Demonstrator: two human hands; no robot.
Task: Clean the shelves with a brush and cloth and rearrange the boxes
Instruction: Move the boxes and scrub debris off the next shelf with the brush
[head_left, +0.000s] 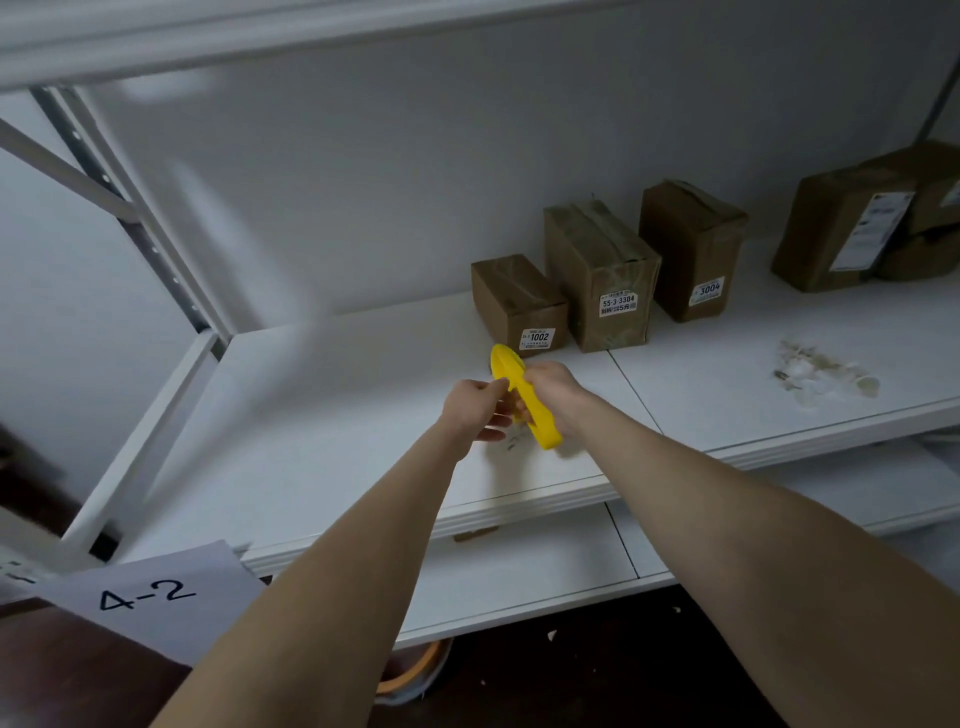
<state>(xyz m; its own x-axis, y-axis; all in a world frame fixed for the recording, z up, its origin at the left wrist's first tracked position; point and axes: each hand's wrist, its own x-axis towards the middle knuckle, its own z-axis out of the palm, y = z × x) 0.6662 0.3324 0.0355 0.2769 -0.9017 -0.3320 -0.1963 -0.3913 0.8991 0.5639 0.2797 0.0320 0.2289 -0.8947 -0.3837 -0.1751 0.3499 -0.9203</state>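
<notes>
A yellow brush (523, 394) is held above the white shelf (322, 415), its handle end pointing toward me. My right hand (555, 391) grips it from the right side. My left hand (477, 408) pinches it from the left, fingers curled at its edge. Three small brown boxes stand in a row behind: one labelled 1002 (517, 301), a taller one labelled 55-3-3304 (600, 273), and one labelled 3004 (693, 249). A pile of dust and scraps (821, 371) lies on the shelf to the right. No cloth is in view.
Larger brown parcels (862, 223) sit at the far right of the shelf. A paper sign reading 4-2 (150, 595) hangs at the lower left. A lower shelf board (519, 566) runs beneath. The metal upright (140, 228) stands at the left.
</notes>
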